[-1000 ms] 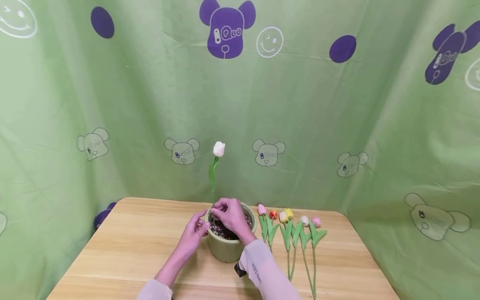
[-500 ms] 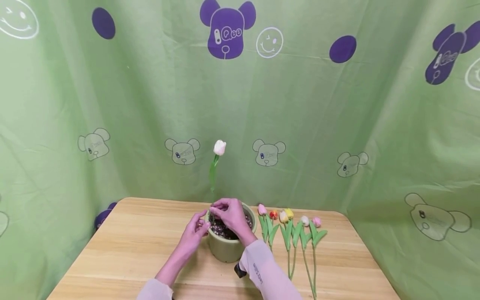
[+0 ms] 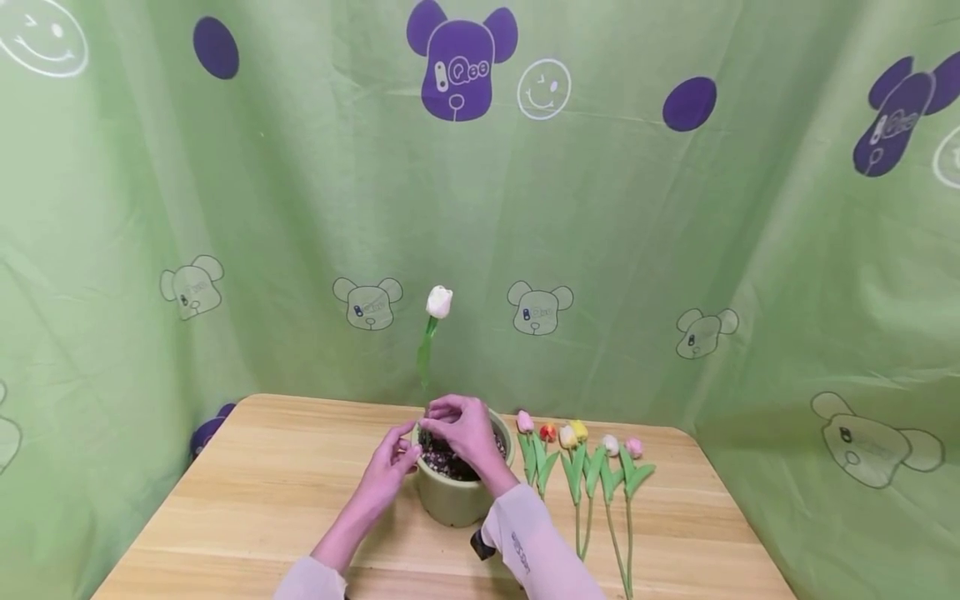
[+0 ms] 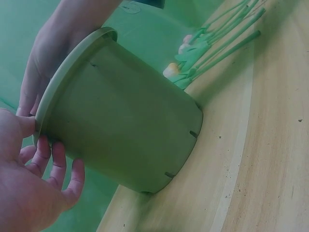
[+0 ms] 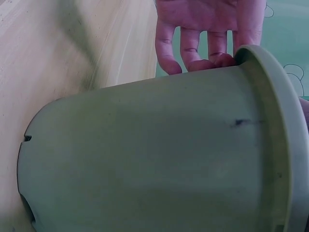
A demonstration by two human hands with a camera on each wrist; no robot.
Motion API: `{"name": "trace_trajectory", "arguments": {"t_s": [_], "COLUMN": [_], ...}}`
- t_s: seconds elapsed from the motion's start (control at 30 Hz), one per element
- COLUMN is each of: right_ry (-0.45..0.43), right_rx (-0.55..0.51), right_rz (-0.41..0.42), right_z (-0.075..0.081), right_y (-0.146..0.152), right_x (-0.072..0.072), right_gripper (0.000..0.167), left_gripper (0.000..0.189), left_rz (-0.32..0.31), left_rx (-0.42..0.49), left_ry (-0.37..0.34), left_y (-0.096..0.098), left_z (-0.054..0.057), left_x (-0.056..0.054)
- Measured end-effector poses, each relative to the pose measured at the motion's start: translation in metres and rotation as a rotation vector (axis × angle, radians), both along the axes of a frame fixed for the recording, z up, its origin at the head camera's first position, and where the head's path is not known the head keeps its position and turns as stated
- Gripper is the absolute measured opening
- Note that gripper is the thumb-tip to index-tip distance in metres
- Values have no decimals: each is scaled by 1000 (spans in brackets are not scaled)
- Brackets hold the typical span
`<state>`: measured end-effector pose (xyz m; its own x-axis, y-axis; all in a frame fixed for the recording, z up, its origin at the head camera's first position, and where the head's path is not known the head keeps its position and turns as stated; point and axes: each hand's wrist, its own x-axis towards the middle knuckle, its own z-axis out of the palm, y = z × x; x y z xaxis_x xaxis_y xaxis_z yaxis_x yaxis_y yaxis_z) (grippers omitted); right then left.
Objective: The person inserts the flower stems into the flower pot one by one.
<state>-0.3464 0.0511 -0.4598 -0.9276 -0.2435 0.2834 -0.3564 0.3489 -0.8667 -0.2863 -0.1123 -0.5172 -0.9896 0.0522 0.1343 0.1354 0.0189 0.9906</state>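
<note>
A white tulip [image 3: 439, 302] with a green stem rises nearly upright from the back left of a green flowerpot [image 3: 450, 505]. My right hand [image 3: 467, 432] reaches over the pot and pinches the stem low down, just above the dark, speckled soil [image 3: 447, 463]; the fingers partly cover the stem. On the pot's left side my left hand [image 3: 386, 473] grips the rim. In the left wrist view its thumb lies on the rim [image 4: 75, 60] and its curled fingers [image 4: 58, 162] lie against the outer wall. The right wrist view shows mostly the pot wall [image 5: 145, 150].
Several loose tulips lie right of the pot, among them a red one [image 3: 547, 432], a yellow one [image 3: 578, 429] and a pink one [image 3: 634, 448]. The wooden table [image 3: 277, 483] has a green printed curtain [image 3: 630, 233] behind and beside it.
The white tulip's head has swayed slightly and sits a touch lower than half a second ago. Both hands keep their places at the stem and the rim. The head view has shifted slightly.
</note>
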Motion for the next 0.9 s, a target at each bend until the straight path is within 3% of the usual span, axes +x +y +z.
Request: {"name": "trace_trajectory", "arguments": {"t_s": [0.2, 0.4, 0.53, 0.8, 0.9], "right_ry": [-36, 7, -9, -88, -74], "right_rx": [-80, -85, -86, -253, -251], "right_rz": [17, -2, -13, -14, -17], "right_z": [-2, -1, 2, 4, 3], "right_y": [1, 4, 9, 15, 19], "right_x": [0, 1, 5, 12, 14], "right_gripper": [36, 32, 34, 34, 34], "left_gripper": [51, 50, 50, 51, 52], "left_rz": [7, 19, 16, 17, 11], "left_rx": [9, 32, 40, 40, 41], "left_ry": [-5, -4, -5, -9, -11], "left_y": [1, 2, 2, 1, 1], "left_z": [-1, 1, 1, 0, 1], "left_x": [-1, -1, -1, -1, -1]}}
